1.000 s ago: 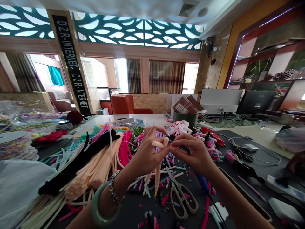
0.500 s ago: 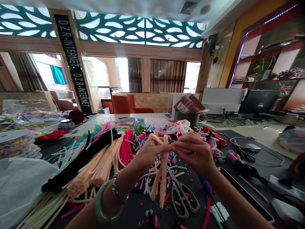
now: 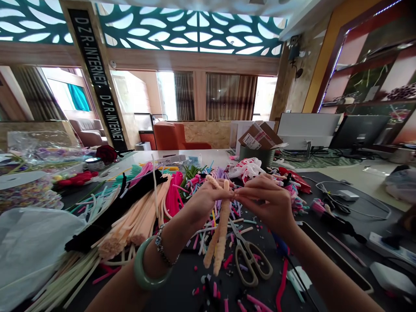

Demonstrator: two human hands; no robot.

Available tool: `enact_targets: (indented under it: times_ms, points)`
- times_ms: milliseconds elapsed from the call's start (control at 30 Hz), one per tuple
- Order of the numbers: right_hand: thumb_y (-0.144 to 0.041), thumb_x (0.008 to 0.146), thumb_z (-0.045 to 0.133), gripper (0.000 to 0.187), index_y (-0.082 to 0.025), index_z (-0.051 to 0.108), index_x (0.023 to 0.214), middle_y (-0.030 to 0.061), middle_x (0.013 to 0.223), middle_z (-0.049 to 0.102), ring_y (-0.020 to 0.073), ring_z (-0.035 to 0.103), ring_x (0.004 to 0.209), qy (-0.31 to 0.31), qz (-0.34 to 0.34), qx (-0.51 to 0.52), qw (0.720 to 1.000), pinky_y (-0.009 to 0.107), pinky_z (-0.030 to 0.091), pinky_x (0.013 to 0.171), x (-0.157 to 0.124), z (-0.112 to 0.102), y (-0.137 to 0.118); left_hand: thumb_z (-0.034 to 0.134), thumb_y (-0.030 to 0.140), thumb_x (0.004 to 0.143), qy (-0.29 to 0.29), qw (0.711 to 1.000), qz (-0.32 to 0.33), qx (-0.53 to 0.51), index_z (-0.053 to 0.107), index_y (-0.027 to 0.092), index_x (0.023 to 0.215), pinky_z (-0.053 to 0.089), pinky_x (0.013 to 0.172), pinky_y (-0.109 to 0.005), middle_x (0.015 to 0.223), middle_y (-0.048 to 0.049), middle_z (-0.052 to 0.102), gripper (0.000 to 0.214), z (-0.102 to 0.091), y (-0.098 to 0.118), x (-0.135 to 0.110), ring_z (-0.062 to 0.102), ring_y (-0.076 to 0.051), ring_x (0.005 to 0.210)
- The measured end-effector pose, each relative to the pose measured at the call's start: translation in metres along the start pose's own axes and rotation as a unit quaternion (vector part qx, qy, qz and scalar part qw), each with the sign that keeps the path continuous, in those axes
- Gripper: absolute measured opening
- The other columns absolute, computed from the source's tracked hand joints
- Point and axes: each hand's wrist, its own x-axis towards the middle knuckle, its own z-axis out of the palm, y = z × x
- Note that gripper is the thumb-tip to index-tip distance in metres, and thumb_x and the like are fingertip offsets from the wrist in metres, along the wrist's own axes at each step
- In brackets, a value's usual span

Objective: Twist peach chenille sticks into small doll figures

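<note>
Right now, the left hand (image 3: 208,201) is closed around a folded peach chenille stem (image 3: 221,234) near its top, and the stem's two fuzzy legs hang down over the dark counter (image 3: 182,288). The right hand (image 3: 268,203) is closed into a pinch just beside the left fingertips, though what it pinches is too small to tell. Beige-handled scissors (image 3: 250,262) lie just right of the stem's tips among scattered chenille offcuts (image 3: 227,260). Farther left lie bundles of peach chenille stems (image 3: 136,227), black chenille stems (image 3: 113,212) and hot-pink chenille stems (image 3: 173,195). A jade bangle (image 3: 148,268) circles the left wrist.
</note>
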Motion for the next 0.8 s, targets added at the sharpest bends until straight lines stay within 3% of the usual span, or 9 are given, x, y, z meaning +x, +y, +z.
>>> enact_targets:
  times_ms: [133, 300, 433, 633, 800]
  points:
    - [-0.014, 0.072, 0.072, 0.007, -0.019, 0.071, 0.077, 0.0016, 0.074, 0.066, 0.0137, 0.060, 0.068, 0.005, 0.075, 0.104, 0.992, 0.030, 0.047, 0.067, -0.002, 0.006, 0.001, 0.068, 0.013, 0.061, -0.007, 1.000, 0.000, 0.007, 0.061, 0.014, 0.074, 0.038, 0.084, -0.028, 0.072, 0.0020, 0.057, 0.015, -0.001, -0.001, 0.001, 0.054, -0.012, 0.077]
    - [-0.013, 0.073, 0.071, 0.008, -0.020, 0.070, 0.077, 0.0011, 0.076, 0.064, 0.0136, 0.059, 0.071, -0.004, 0.101, 0.133, 0.986, 0.029, 0.047, 0.068, -0.002, 0.009, 0.004, 0.067, 0.014, 0.063, 0.000, 1.000, 0.004, 0.019, 0.060, 0.015, 0.076, 0.038, 0.082, -0.027, 0.072, 0.0027, 0.055, 0.015, 0.000, 0.000, 0.001, 0.052, -0.011, 0.076]
    - [-0.017, 0.073, 0.072, 0.017, -0.019, 0.067, 0.089, 0.0019, 0.082, 0.061, 0.0145, 0.057, 0.076, -0.006, 0.140, 0.137, 0.981, 0.030, 0.046, 0.071, -0.001, 0.009, 0.004, 0.066, 0.016, 0.068, -0.006, 0.997, 0.033, 0.071, 0.058, 0.016, 0.074, 0.039, 0.074, -0.025, 0.073, 0.0030, 0.051, 0.010, 0.001, 0.004, -0.002, 0.050, -0.011, 0.074]
    - [-0.017, 0.078, 0.066, 0.002, -0.017, 0.067, 0.080, 0.0024, 0.078, 0.062, 0.0139, 0.058, 0.073, -0.054, 0.134, 0.157, 0.977, 0.029, 0.046, 0.070, -0.001, 0.010, 0.005, 0.063, 0.016, 0.073, 0.000, 0.957, 0.135, 0.258, 0.058, 0.014, 0.066, 0.038, 0.083, -0.027, 0.095, -0.0025, 0.049, 0.009, -0.002, 0.010, -0.003, 0.049, -0.015, 0.091]
    - [-0.017, 0.076, 0.067, 0.002, -0.017, 0.066, 0.077, 0.0021, 0.077, 0.062, 0.0142, 0.058, 0.073, -0.049, 0.128, 0.156, 0.978, 0.029, 0.046, 0.069, -0.001, 0.010, 0.005, 0.061, 0.019, 0.076, -0.006, 0.942, 0.142, 0.304, 0.058, 0.014, 0.063, 0.036, 0.087, -0.030, 0.101, -0.0051, 0.050, 0.014, -0.004, 0.009, -0.003, 0.049, -0.017, 0.096]
